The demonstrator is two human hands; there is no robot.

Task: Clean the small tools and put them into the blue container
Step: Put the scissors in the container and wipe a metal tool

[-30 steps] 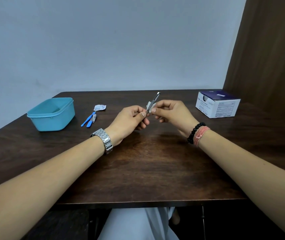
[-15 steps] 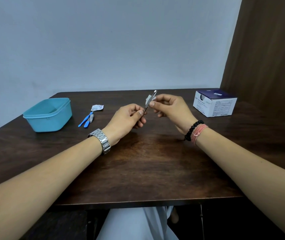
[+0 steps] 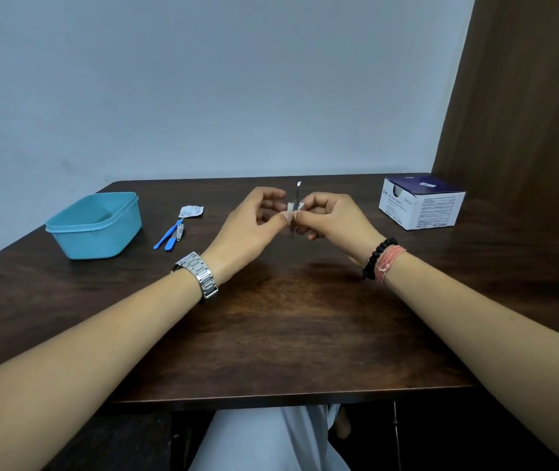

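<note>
A thin metal tool [image 3: 298,191] stands nearly upright between my hands above the middle of the table. A small white wipe [image 3: 293,207] is wrapped round its shaft. My right hand [image 3: 335,219] pinches the wipe against the tool. My left hand [image 3: 247,229] pinches the same spot from the left with thumb and finger, its other fingers raised and blurred. The tool's lower end pokes out below both hands. The blue container [image 3: 101,239] sits at the left, open, and looks empty. Two small blue-handled tools [image 3: 169,236] lie on the table to its right.
A torn white wipe packet [image 3: 191,210] lies just behind the blue tools. A white and dark blue box [image 3: 420,206] stands at the back right. The dark wooden table [image 3: 288,317] meets a wall behind and a brown panel on the right.
The metal tool has turned from a rightward lean to nearly upright. My left hand has moved up from the tool's lower end to the wipe. The wipe now sits lower on the shaft.
</note>
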